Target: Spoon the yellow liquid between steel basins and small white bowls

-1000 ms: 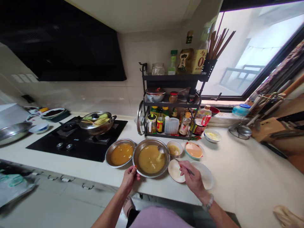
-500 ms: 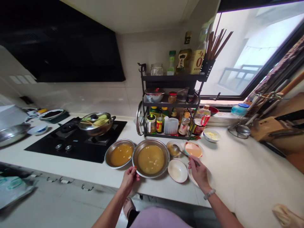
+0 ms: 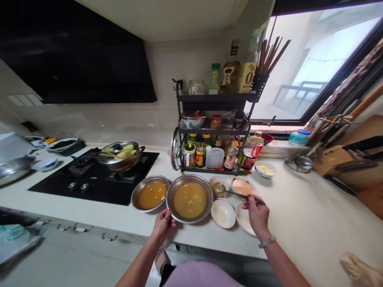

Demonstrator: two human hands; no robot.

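My left hand (image 3: 164, 222) pinches the near-left rim of a metal bowl (image 3: 209, 187) filled with brownish, cloudy liquid and a few pale bits. To its left, touching it, stands a second metal bowl (image 3: 134, 199) of orange-brown liquid. In my right hand (image 3: 256, 210) is the dark handle of a metal spoon (image 3: 236, 194). The spoon's head is at a small bowl (image 3: 213, 181) of yellowish liquid. Near it are a bowl of pinkish-orange content (image 3: 242, 186), a white bowl (image 3: 223, 214) with a little whitish residue, and another white bowl (image 3: 243, 219) partly behind my right hand.
A black rack (image 3: 215, 130) of bottles and jars stands against the wall. On the left, a lidded pan (image 3: 119, 156) sits on the gas hob (image 3: 98, 191). A bowl of pale yellow pieces (image 3: 265, 169) is by the window, and a knife block (image 3: 332, 159) is far right.
My right hand has shifted slightly right and up, and the spoon lies flatter, its head still at the small bowl. My left hand stays at the metal bowl's rim.
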